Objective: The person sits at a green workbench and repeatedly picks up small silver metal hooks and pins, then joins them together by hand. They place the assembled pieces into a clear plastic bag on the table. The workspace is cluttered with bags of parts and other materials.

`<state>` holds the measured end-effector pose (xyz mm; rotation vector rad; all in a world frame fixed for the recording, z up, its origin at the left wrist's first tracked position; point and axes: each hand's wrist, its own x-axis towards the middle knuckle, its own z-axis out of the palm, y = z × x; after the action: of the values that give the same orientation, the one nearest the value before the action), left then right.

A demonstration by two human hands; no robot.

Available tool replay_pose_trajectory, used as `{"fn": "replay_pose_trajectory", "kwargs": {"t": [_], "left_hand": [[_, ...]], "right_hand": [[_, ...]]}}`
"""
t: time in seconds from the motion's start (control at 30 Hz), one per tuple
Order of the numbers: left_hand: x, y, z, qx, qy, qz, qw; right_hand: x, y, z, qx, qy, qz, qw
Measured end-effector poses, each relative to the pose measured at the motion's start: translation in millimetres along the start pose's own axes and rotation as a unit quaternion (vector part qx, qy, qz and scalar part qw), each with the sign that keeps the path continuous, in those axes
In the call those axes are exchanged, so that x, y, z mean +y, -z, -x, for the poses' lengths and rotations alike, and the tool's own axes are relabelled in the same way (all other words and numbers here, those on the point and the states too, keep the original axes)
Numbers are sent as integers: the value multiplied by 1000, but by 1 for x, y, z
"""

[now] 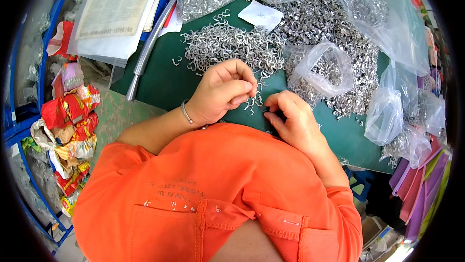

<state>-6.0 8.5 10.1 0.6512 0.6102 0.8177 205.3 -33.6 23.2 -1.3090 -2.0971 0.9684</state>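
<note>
Over the near edge of the green table (162,79) my left hand (223,92) is closed, thumb pressed against the curled fingers. Whatever it may pinch is hidden. My right hand (293,116) sits just to its right, fingers bent and thumb close to the fingertips; I cannot make out anything between them. The hands are apart. Small S-shaped metal hooks (255,101) lie in a thin trail between them. Beyond my left hand spreads a heap of silvery hooks (232,46). An open clear plastic bag (332,70) with small metal pieces stands beyond my right hand.
Shiny small metal parts (334,29) form a large heap at the back right. Clear bags (385,112) line the right side. A white paper slip (260,16), a metal rod (151,44) and a newspaper (121,10) lie farther back. Crumpled wrappers (68,116) fill the left.
</note>
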Motion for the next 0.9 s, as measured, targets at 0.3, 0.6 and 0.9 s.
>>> {"fn": "replay_pose_trajectory", "kwargs": {"t": [0.3, 0.6, 0.9], "left_hand": [[2, -8, 1, -10, 100, -141, 985], [2, -10, 1, -25, 60, -199, 978], [-2, -10, 1, -20, -87, -280, 956]], "right_hand": [[3, -12, -6, 228, 131, -121, 957], [3, -11, -9, 239, 168, -88, 952], [2, -16, -10, 256, 72, -231, 936]]}}
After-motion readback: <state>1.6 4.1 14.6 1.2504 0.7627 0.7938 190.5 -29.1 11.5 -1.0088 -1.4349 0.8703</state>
